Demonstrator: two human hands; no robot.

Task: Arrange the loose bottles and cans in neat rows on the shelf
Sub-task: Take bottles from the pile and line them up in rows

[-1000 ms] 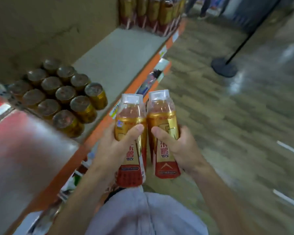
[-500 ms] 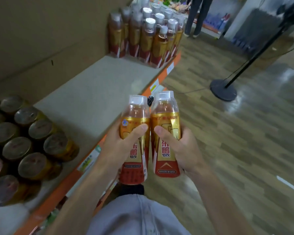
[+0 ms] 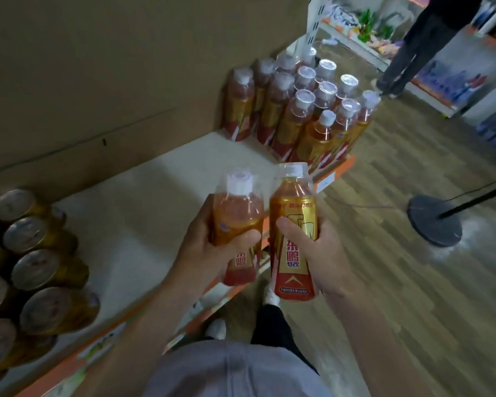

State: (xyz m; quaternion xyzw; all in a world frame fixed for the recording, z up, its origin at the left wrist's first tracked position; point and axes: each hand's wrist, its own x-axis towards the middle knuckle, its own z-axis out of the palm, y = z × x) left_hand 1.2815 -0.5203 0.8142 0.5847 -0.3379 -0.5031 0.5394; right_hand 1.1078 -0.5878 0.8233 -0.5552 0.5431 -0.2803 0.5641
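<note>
Two grips: our left hand (image 3: 209,253) has tipped left bottle (image 3: 235,216) toward shelved rows (image 3: 301,118) ahead, likely placing; right hand (image 3: 327,253) holds right bottle (image 3: 294,260).

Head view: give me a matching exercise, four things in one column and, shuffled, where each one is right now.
Things:
1. cans
2. bottle group
3. bottle with sharp label
4. blurred bottle

Places:
A. gripped in the left hand
B. gripped in the right hand
C. standing at the far end of the shelf
D. standing at the near, left end of the shelf

Pairs: 1-D, 2-C, 3-B, 4-A
</note>
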